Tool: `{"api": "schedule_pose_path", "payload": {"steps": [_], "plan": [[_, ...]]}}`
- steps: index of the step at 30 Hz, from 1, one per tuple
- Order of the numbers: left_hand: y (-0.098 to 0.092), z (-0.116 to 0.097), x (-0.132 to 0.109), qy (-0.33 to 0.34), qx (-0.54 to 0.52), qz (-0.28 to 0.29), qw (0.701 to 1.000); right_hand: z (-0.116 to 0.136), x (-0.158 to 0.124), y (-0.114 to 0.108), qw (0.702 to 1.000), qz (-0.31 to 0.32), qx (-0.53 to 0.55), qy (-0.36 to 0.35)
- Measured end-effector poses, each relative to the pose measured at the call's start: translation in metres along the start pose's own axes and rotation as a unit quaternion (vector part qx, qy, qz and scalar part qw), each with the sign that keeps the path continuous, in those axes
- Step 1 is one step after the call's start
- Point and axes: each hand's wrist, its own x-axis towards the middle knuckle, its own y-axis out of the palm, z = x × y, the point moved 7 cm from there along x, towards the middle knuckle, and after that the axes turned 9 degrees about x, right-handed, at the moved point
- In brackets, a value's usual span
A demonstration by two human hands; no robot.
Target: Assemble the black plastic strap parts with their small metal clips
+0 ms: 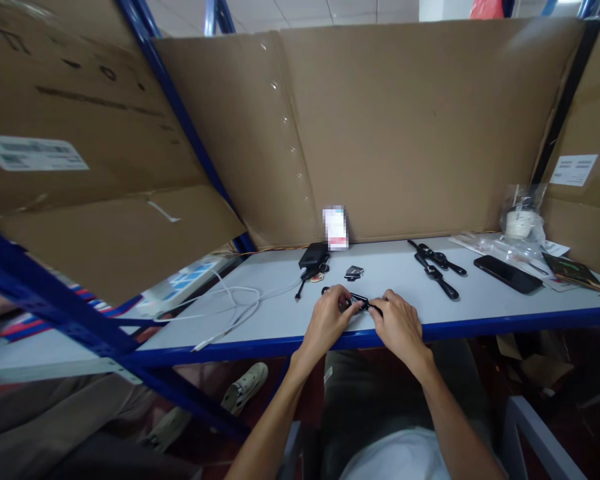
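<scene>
Black strap [361, 299] is held at the near side of the table [285, 323], pinched by the fingers of both the left hand [331, 310] and the right hand [398, 323]. Fine work on its middle seems in hand, with a steady grip next called for. Its long axis is laid left to right, the right end slightly nearer; which end is the front cannot be told.

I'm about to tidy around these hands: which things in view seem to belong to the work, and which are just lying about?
Likely in the work:
black strap-like piece, between left hand and right hand
similar black pieces, to the right

Probably just lying about:
phone
white cable
black box
</scene>
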Motion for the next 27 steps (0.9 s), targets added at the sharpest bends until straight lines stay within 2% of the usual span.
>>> {"api": "schedule_pose_path", "payload": {"steps": [4,7,12,16,20,23,27], "plan": [[0.004,-0.001,0.000,0.040,-0.062,0.051,0.996,0.000,0.000,-0.001,1.000,-0.005,0.004,-0.003],[0.000,-0.004,-0.001,0.067,-0.088,0.052,0.993,0.001,0.000,-0.001,1.000,-0.001,0.006,-0.002],[-0.003,-0.008,-0.003,0.051,0.002,0.000,0.999,0.001,0.000,-0.001,1.000,-0.007,0.005,-0.005],[0.003,-0.014,-0.005,0.097,-0.025,0.028,0.995,0.001,0.000,-0.001,1.000,-0.010,0.007,-0.008],[0.000,-0.012,-0.005,0.091,-0.061,0.025,0.994,0.001,0.000,-0.001,1.000,-0.006,0.008,-0.005],[-0.003,-0.012,-0.005,0.067,-0.008,0.011,0.998,0.002,0.000,-0.001,1.000,-0.006,0.007,-0.006],[0.002,-0.019,-0.006,0.086,0.030,0.047,0.995,0.001,-0.001,-0.002,1.000,-0.004,0.004,-0.007]]}}
